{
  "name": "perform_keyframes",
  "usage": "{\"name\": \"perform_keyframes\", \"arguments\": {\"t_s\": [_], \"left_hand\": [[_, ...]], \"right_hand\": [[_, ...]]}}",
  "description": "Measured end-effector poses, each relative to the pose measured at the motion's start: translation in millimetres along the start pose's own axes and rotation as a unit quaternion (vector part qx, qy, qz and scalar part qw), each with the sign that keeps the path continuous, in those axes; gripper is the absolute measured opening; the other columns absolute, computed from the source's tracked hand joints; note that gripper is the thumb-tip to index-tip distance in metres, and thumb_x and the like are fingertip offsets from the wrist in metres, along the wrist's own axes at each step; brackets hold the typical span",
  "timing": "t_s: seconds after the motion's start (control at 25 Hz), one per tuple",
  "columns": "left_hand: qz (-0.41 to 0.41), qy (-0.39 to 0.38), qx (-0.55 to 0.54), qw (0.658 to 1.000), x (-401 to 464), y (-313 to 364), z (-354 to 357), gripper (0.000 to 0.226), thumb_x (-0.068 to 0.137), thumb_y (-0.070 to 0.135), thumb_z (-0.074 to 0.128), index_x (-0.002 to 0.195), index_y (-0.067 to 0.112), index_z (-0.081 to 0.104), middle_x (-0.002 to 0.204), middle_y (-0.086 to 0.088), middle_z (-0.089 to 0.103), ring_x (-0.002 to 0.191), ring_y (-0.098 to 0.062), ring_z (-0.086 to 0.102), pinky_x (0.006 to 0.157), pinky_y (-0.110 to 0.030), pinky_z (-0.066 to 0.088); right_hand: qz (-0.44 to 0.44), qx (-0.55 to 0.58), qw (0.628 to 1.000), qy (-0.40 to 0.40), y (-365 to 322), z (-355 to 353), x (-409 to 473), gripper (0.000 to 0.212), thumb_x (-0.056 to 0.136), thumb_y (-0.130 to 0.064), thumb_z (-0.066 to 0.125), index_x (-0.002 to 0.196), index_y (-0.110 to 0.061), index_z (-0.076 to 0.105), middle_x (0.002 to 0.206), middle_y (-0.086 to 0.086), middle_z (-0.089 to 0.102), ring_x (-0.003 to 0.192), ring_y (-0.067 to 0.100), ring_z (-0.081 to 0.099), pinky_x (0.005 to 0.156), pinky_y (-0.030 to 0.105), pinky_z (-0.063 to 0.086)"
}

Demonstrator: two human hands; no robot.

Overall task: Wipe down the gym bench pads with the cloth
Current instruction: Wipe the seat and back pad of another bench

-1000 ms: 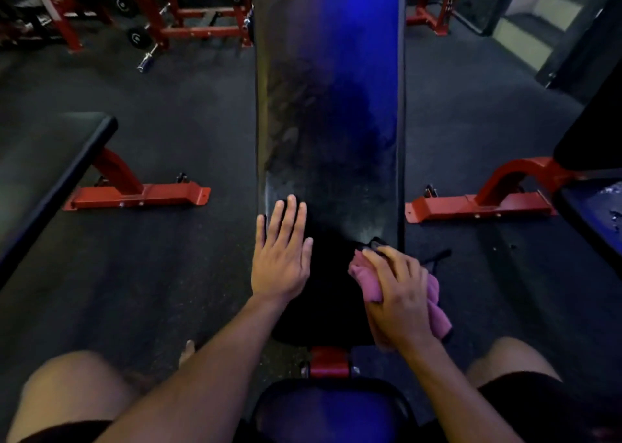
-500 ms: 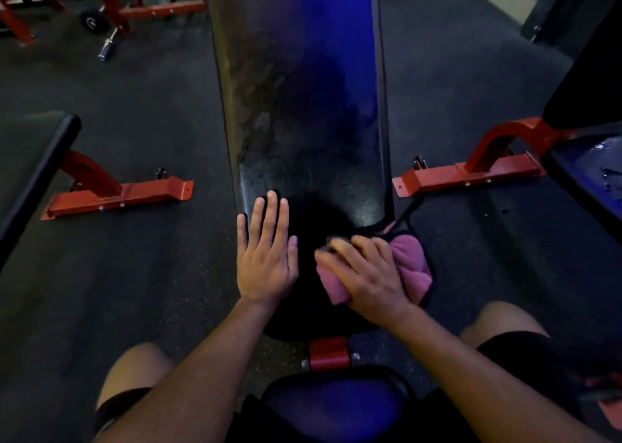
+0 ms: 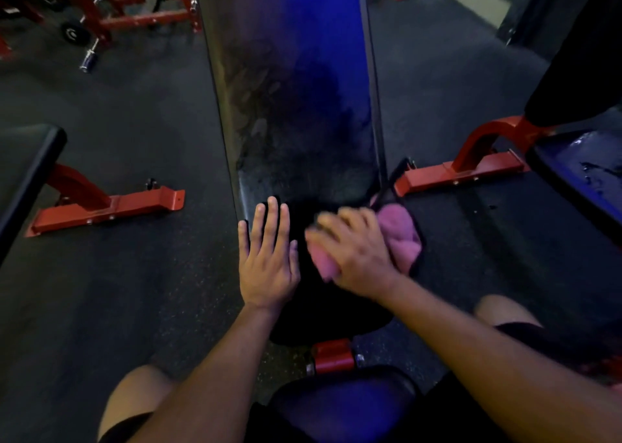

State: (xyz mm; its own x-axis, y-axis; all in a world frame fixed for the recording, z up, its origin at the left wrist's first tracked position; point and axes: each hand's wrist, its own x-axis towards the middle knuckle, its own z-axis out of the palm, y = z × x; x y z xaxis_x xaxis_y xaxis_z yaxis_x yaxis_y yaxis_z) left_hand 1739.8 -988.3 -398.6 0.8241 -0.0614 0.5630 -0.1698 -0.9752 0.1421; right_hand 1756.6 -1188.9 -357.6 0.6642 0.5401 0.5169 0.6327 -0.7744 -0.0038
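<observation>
A long black bench pad (image 3: 296,99) runs away from me down the middle, streaked and lit blue. My left hand (image 3: 267,257) lies flat on its near left end, fingers spread, holding nothing. My right hand (image 3: 353,254) presses a pink cloth (image 3: 400,234) onto the near right end of the pad; the hand is blurred and covers much of the cloth. A smaller seat pad (image 3: 340,405) sits just below, between my knees, joined by a red frame piece (image 3: 331,355).
Another black bench (image 3: 30,163) with a red foot (image 3: 111,207) stands at the left. A third bench (image 3: 585,176) with a wet pad and red foot (image 3: 461,170) is at the right. Red racks and a barbell (image 3: 89,57) lie far left on the dark rubber floor.
My right hand has slid the pink cloth leftward across the near end of the pad, toward the left hand. The left hand has stayed flat in place. The view has tilted slightly.
</observation>
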Motion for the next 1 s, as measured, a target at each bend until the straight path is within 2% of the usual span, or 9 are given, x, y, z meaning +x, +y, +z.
{"name": "perform_keyframes", "arguments": {"t_s": [0.12, 0.2, 0.32, 0.6, 0.68, 0.76, 0.84, 0.92, 1.0], "left_hand": [[0.003, 0.004, -0.001, 1.000, -4, 2, -1, 0.063, 0.104, 0.034, 0.036, 0.163, 0.011, 0.031, 0.172, -0.007, 0.022, 0.160, -0.025, 0.018, 0.129, -0.055, 0.014], [-0.005, 0.001, 0.003, 1.000, 2, 4, -5, 0.064, 0.103, 0.034, 0.037, 0.163, 0.011, 0.032, 0.173, -0.006, 0.021, 0.161, -0.025, 0.017, 0.129, -0.055, 0.014], [-0.004, -0.014, 0.011, 1.000, -2, 5, -9, 0.064, 0.105, 0.036, 0.036, 0.164, 0.012, 0.028, 0.174, -0.005, 0.018, 0.161, -0.023, 0.014, 0.130, -0.053, 0.011], [-0.025, -0.004, 0.019, 1.000, -62, 12, 8, 0.063, 0.109, 0.040, 0.031, 0.164, 0.011, 0.026, 0.173, -0.007, 0.017, 0.161, -0.024, 0.016, 0.129, -0.055, 0.013], [-0.026, -0.001, 0.017, 1.000, -58, 13, 7, 0.063, 0.109, 0.040, 0.031, 0.165, 0.010, 0.026, 0.173, -0.007, 0.016, 0.161, -0.024, 0.016, 0.130, -0.055, 0.013], [-0.020, 0.003, 0.013, 1.000, -62, 13, 8, 0.064, 0.108, 0.040, 0.033, 0.165, 0.010, 0.025, 0.174, -0.007, 0.016, 0.161, -0.025, 0.015, 0.129, -0.056, 0.014], [-0.019, 0.005, 0.012, 1.000, -61, 14, 8, 0.064, 0.109, 0.040, 0.033, 0.165, 0.011, 0.025, 0.174, -0.007, 0.017, 0.161, -0.025, 0.016, 0.129, -0.057, 0.015], [-0.025, 0.007, 0.008, 1.000, -62, 14, 9, 0.063, 0.109, 0.040, 0.032, 0.165, 0.010, 0.024, 0.173, -0.008, 0.018, 0.161, -0.026, 0.016, 0.129, -0.057, 0.014], [-0.020, 0.010, 0.017, 1.000, -63, 12, 10, 0.063, 0.110, 0.040, 0.031, 0.165, 0.010, 0.024, 0.173, -0.009, 0.018, 0.161, -0.026, 0.016, 0.129, -0.056, 0.013]], "right_hand": [[-0.040, 0.020, 0.998, -0.034, 7, -2, -59, 0.047, 0.085, -0.033, 0.067, 0.132, -0.029, 0.066, 0.134, 0.002, 0.060, 0.112, 0.031, 0.055, 0.093, 0.047, 0.043], [0.016, 0.035, 0.999, -0.027, 12, -12, -61, 0.052, 0.080, -0.028, 0.072, 0.131, -0.028, 0.066, 0.132, 0.003, 0.059, 0.112, 0.030, 0.054, 0.090, 0.048, 0.045], [0.136, 0.048, 0.988, 0.051, 4, -28, -59, 0.042, 0.088, -0.028, 0.074, 0.129, -0.023, 0.069, 0.131, 0.004, 0.060, 0.112, 0.029, 0.054, 0.092, 0.047, 0.046], [0.174, -0.016, 0.983, 0.059, -25, 18, -66, 0.054, 0.088, -0.034, 0.072, 0.139, -0.021, 0.062, 0.131, 0.011, 0.058, 0.111, 0.033, 0.054, 0.090, 0.050, 0.045], [0.107, -0.016, 0.993, 0.037, -27, 29, -102, 0.066, 0.081, -0.031, 0.077, 0.144, -0.022, 0.057, 0.129, 0.012, 0.054, 0.107, 0.034, 0.052, 0.085, 0.048, 0.043], [-0.024, -0.010, 1.000, -0.016, -22, 32, -153, 0.077, 0.076, -0.031, 0.084, 0.146, -0.025, 0.052, 0.128, 0.010, 0.050, 0.107, 0.031, 0.051, 0.085, 0.045, 0.041], [-0.108, -0.007, 0.992, -0.061, -9, 31, -178, 0.067, 0.084, -0.032, 0.077, 0.145, -0.026, 0.050, 0.128, 0.010, 0.049, 0.108, 0.029, 0.050, 0.088, 0.043, 0.038], [-0.128, -0.009, 0.989, -0.071, -2, 32, -176, 0.054, 0.091, -0.031, 0.065, 0.143, -0.026, 0.051, 0.130, 0.011, 0.048, 0.108, 0.030, 0.052, 0.089, 0.044, 0.038], [-0.126, -0.009, 0.990, -0.061, -5, 25, -152, 0.054, 0.088, -0.032, 0.068, 0.141, -0.027, 0.054, 0.131, 0.011, 0.049, 0.106, 0.032, 0.053, 0.086, 0.045, 0.040]]}}
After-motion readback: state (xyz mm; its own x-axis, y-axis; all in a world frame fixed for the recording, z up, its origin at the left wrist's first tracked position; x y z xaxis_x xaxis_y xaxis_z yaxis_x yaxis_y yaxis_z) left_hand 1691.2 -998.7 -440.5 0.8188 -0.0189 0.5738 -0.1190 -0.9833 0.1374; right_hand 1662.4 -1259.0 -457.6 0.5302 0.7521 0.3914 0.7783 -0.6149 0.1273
